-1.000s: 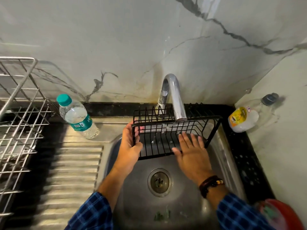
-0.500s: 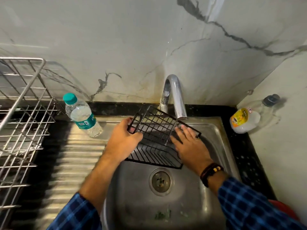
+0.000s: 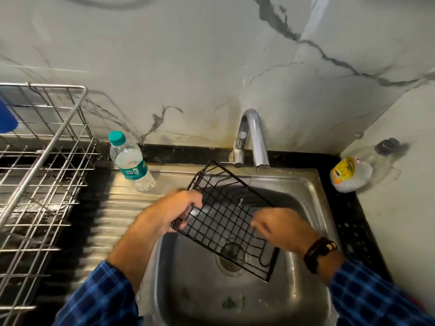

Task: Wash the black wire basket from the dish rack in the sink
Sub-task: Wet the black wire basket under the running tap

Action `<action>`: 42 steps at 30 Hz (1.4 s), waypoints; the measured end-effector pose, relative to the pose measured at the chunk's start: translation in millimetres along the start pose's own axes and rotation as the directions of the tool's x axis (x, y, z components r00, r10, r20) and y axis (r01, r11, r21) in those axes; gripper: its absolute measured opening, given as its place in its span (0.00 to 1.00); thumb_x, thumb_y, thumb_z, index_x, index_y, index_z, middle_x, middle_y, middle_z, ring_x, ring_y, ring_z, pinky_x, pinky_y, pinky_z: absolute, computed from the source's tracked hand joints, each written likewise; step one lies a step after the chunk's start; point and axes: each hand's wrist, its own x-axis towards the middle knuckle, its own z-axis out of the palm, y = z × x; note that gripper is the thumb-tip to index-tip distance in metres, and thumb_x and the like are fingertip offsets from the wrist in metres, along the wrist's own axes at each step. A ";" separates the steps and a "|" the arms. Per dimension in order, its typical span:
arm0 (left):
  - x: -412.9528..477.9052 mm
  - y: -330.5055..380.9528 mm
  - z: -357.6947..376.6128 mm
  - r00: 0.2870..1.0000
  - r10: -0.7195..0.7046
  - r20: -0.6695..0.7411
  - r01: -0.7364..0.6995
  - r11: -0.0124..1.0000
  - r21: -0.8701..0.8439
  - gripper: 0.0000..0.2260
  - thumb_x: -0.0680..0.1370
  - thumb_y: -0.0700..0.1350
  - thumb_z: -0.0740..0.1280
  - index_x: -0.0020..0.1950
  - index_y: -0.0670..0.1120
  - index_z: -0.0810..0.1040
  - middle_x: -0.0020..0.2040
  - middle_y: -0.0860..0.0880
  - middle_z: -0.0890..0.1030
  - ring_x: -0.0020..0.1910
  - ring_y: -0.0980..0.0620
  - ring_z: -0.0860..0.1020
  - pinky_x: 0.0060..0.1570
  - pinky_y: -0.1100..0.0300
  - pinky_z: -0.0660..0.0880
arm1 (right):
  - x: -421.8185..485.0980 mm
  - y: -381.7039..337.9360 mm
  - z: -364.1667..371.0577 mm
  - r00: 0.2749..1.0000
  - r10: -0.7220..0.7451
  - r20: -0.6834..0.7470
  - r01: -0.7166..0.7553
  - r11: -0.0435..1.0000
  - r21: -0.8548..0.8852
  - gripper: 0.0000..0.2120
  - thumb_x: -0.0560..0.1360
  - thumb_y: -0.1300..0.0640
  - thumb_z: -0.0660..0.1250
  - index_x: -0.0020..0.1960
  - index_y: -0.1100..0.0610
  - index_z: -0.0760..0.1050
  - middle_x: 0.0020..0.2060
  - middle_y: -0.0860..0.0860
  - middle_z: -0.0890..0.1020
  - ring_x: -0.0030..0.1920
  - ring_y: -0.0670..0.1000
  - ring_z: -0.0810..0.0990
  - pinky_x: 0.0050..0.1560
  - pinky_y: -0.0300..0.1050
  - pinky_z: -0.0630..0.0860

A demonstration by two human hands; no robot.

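The black wire basket is held tilted over the steel sink, its grid bottom facing up toward me. My left hand grips its left edge with curled fingers. My right hand lies on the basket's right side, fingers bent over the wires. A thin stream of water runs from the chrome tap onto the basket's far part. The drain shows through the grid.
A silver wire dish rack stands on the ribbed drainboard at left. A water bottle with a teal cap stands behind the drainboard. A clear bottle with a yellow label lies on the right counter corner.
The basket has been turned from upright to tilted with its bottom facing up, and lowered toward me over the drain. My right hand shifted from its far side to its right edge.
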 end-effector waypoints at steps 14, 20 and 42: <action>31.5 -38.1 86.0 0.851 -0.335 0.405 0.423 0.894 -0.150 0.10 0.68 0.43 0.63 0.46 0.41 0.78 0.40 0.45 0.79 0.46 0.42 0.79 0.50 0.46 0.78 | 77.6 -52.5 -42.5 0.920 0.355 0.164 -0.391 0.836 0.385 0.10 0.79 0.59 0.62 0.54 0.61 0.80 0.52 0.59 0.84 0.55 0.60 0.82 0.45 0.44 0.74; 39.1 -55.7 62.7 0.872 -0.332 0.359 0.436 0.861 -0.263 0.10 0.68 0.41 0.62 0.45 0.37 0.79 0.42 0.40 0.81 0.45 0.40 0.81 0.57 0.40 0.77 | 45.9 28.2 -28.5 0.728 0.503 0.466 -0.686 0.527 0.502 0.09 0.80 0.52 0.66 0.49 0.56 0.81 0.50 0.52 0.87 0.53 0.52 0.85 0.42 0.41 0.75; 47.4 -44.5 89.8 0.976 0.156 0.149 -0.078 0.900 -0.430 0.24 0.63 0.39 0.63 0.59 0.45 0.75 0.46 0.48 0.79 0.48 0.49 0.79 0.51 0.49 0.74 | 61.0 -45.5 7.4 0.671 0.687 0.279 -0.741 0.629 0.234 0.48 0.80 0.36 0.57 0.78 0.58 0.27 0.76 0.65 0.28 0.77 0.70 0.33 0.76 0.68 0.45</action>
